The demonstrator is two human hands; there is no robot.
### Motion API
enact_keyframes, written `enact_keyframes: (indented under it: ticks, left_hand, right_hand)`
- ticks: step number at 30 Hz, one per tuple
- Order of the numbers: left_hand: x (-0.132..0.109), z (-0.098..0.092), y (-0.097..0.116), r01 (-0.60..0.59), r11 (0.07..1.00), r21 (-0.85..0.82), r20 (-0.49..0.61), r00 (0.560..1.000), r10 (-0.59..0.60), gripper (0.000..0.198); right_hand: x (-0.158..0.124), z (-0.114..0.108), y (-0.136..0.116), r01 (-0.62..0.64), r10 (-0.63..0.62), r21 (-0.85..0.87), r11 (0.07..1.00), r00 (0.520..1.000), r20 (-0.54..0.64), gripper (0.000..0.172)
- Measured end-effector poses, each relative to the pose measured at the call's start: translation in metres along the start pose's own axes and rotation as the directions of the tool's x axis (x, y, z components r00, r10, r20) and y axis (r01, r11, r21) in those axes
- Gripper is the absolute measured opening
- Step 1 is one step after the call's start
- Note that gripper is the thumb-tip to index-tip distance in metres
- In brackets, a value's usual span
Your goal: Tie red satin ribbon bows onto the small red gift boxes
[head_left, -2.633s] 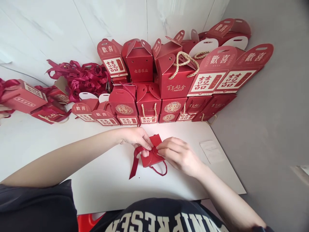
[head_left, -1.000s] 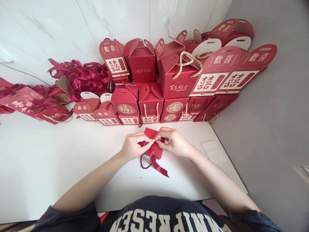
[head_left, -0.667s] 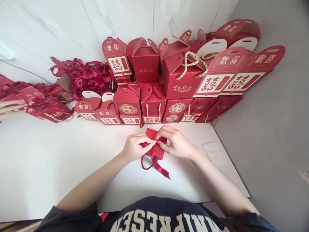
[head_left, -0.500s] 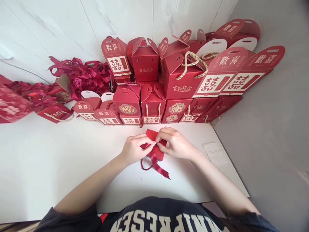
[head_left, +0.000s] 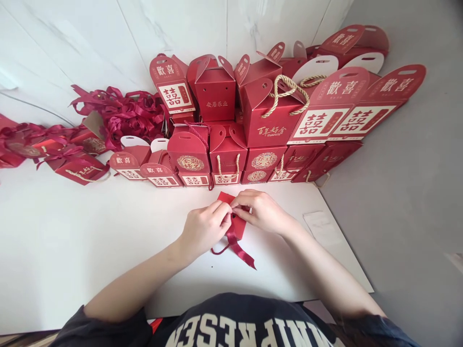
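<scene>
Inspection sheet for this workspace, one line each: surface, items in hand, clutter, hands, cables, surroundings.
Surface: white table; one small dark speck on it.
Items in hand: small red box, with dark red ribbon and a cord loop at its near side.
Clutter: stacked gift boxes behind; ribbon pile and ribboned boxes leftward; pale slip at right.
Hands: left hand and right hand meet over the box; exact grip hidden.
Cables: thin cable at far left.
Surroundings: marbled wall behind, grey wall at right.
</scene>
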State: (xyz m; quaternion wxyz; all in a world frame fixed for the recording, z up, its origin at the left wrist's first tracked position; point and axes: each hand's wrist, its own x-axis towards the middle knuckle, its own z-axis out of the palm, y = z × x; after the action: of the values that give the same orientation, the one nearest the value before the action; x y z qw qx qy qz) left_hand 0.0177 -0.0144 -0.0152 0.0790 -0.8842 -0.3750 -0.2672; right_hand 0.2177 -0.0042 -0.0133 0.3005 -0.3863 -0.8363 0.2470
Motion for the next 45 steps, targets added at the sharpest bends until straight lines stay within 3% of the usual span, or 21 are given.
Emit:
enact_keyframes:
  ticks: [5, 13, 20, 25, 30, 33, 36, 38, 41, 43, 45]
  left_hand:
    - [-0.006, 0.003, -0.005, -0.011, 0.994, -0.110, -0.060, 0.998, 0.004, 0.012]
    - [-0.009, 0.004, -0.007, 0.164, 0.942, -0.293, 0.074, 0.986, -0.149, 0.011]
    - [-0.009, 0.006, -0.008, 0.160, 0.921, -0.356, 0.053, 0.987, -0.152, 0.012]
    - [-0.009, 0.006, -0.010, 0.169, 0.913, -0.370, 0.076, 0.986, -0.151, 0.013]
    - [-0.009, 0.006, -0.010, 0.172, 0.908, -0.382, 0.073, 0.985, -0.156, 0.012]
    - [-0.008, 0.006, -0.010, 0.181, 0.910, -0.372, 0.085, 0.983, -0.161, 0.013]
    - [-0.008, 0.006, -0.009, 0.183, 0.912, -0.367, 0.083, 0.983, -0.163, 0.013]
    - [-0.007, 0.005, -0.009, 0.181, 0.912, -0.369, 0.080, 0.983, -0.163, 0.012]
    - [-0.007, 0.005, -0.009, 0.184, 0.911, -0.369, 0.083, 0.983, -0.165, 0.012]
    - [-0.006, 0.005, -0.009, 0.189, 0.909, -0.371, 0.087, 0.982, -0.169, 0.012]
    - [-0.006, 0.005, -0.009, 0.191, 0.908, -0.372, 0.090, 0.981, -0.170, 0.011]
  right_hand:
    - [0.002, 0.000, 0.005, 0.029, -0.030, 0.031, 0.999, 0.998, 0.054, 0.012]
    - [-0.004, 0.005, 0.002, 0.054, -0.057, -0.192, 0.980, 0.998, -0.008, 0.011]
    - [-0.004, 0.003, -0.005, 0.001, 0.000, -0.034, 0.999, 1.000, 0.020, 0.028]
    - [-0.003, 0.002, -0.002, 0.006, -0.012, -0.054, 0.999, 0.995, -0.103, 0.032]
    - [-0.001, 0.005, -0.002, 0.070, -0.071, -0.008, 0.997, 0.996, -0.059, 0.034]
    - [-0.001, 0.009, -0.003, 0.048, -0.052, -0.036, 0.998, 0.992, -0.118, 0.034]
    - [-0.002, 0.010, -0.003, 0.027, -0.029, -0.016, 0.999, 0.995, -0.093, 0.040]
    - [-0.003, 0.010, -0.003, 0.031, -0.031, 0.008, 0.999, 0.997, -0.072, 0.036]
    - [-0.004, 0.010, -0.002, -0.009, 0.012, 0.019, 1.000, 0.984, -0.180, 0.023]
    - [-0.004, 0.009, -0.001, -0.039, 0.046, 0.034, 0.999, 0.972, -0.229, 0.022]
    - [-0.004, 0.010, 0.000, -0.032, 0.040, 0.048, 0.998, 0.982, -0.186, 0.027]
